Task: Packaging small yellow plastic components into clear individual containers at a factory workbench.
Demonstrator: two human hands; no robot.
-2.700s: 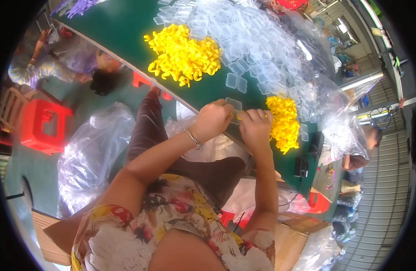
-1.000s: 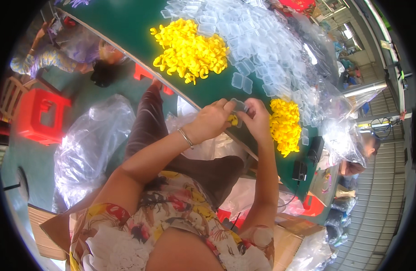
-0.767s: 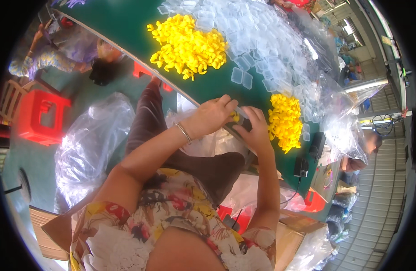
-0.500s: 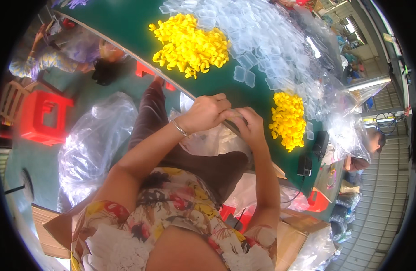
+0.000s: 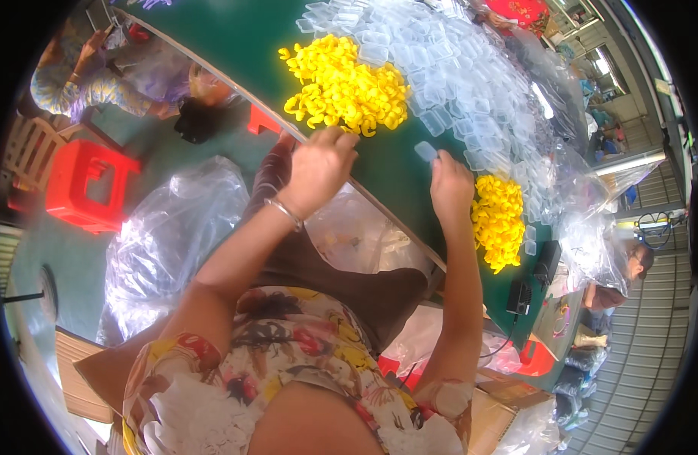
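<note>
At the near edge of the larger pile of small curved yellow pieces (image 5: 347, 85), my left hand (image 5: 321, 173) has its fingers curled down and together. Whatever lies between its fingertips is hidden. My right hand (image 5: 451, 186) pinches a small translucent plastic case (image 5: 426, 151) by its corner, over the green table (image 5: 398, 171). A smaller pile of yellow pieces (image 5: 498, 224) lies just right of that hand. Beyond both hands spreads a heap of similar translucent cases (image 5: 470, 87).
Black box-shaped devices (image 5: 518, 296) with a cable sit at the table's right end. A red stool (image 5: 91, 186) and a large clear plastic bag (image 5: 178, 235) are on the floor at left. Other people (image 5: 80, 83) are at the left and far right.
My hands were together at the table edge and have moved apart. The left reaches up to the larger yellow pile; the right now grips a translucent case. The view has shifted slightly.
</note>
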